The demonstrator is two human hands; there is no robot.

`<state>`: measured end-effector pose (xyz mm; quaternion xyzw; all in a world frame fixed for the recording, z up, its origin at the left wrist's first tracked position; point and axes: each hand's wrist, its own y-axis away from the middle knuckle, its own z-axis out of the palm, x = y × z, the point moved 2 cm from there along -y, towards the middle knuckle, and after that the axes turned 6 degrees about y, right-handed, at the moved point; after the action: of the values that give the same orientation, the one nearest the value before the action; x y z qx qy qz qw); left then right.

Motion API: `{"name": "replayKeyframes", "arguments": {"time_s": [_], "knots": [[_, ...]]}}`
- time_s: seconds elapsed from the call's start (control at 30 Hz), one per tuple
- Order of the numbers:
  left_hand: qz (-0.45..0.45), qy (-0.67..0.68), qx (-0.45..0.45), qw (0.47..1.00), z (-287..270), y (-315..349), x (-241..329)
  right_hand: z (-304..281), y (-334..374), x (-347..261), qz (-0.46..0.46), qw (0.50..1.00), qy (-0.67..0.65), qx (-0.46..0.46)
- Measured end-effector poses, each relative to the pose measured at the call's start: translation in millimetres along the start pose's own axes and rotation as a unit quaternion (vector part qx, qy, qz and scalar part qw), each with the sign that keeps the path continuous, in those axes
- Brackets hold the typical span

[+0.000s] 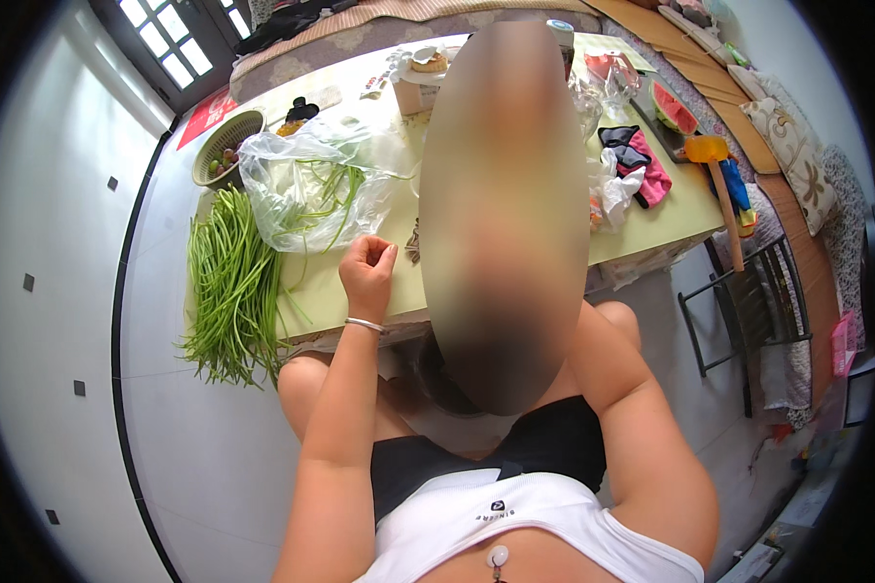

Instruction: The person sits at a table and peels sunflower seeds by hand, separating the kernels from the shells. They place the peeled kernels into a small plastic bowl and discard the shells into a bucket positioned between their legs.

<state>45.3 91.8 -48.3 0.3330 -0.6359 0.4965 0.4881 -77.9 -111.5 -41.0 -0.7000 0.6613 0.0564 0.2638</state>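
Observation:
My left hand (367,272) is above the near edge of the pale yellow table (340,291), its fingers curled and the thumb pressed to them. Anything within them is too small or hidden to make out. To its left lies a thick pile of long green vegetable stems (231,291), some hanging over the table edge. Just beyond the hand, a clear plastic bag (292,209) lies spread with more green stems in and on it. My right arm (617,369) reaches forward into a large blurred oval, which hides the right hand and anything it touches.
A basket (204,173) of dark round produce stands at the far left. At the right are pink and black cloth (651,180), watermelon (673,109) on a tray, and an orange-headed mallet-like tool (708,151) jutting past the edge. A black folding chair (749,306) stands right of the table.

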Motion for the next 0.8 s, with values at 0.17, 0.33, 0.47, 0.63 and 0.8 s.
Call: {"name": "replayKeyframes", "arguments": {"time_s": [0.17,0.33,0.47,0.63,0.8], "knots": [[0.035,-0.077,-0.017,0.996,0,1,3,-25,-14,9,0.1,0.979,-0.132,0.115],[0.03,-0.098,-0.018,0.995,3,0,3,-8,-37,44,0.064,0.993,-0.079,0.055],[0.029,-0.095,-0.005,0.995,1,0,3,8,-16,27,-0.017,0.999,0.0,0.036],[0.026,-0.113,-0.005,0.993,2,4,9,5,-7,4,-0.046,0.989,-0.143,-0.01],[0.0,-0.115,-0.023,0.993,4,-1,6,11,-13,5,-0.071,0.99,-0.118,-0.018]]}}
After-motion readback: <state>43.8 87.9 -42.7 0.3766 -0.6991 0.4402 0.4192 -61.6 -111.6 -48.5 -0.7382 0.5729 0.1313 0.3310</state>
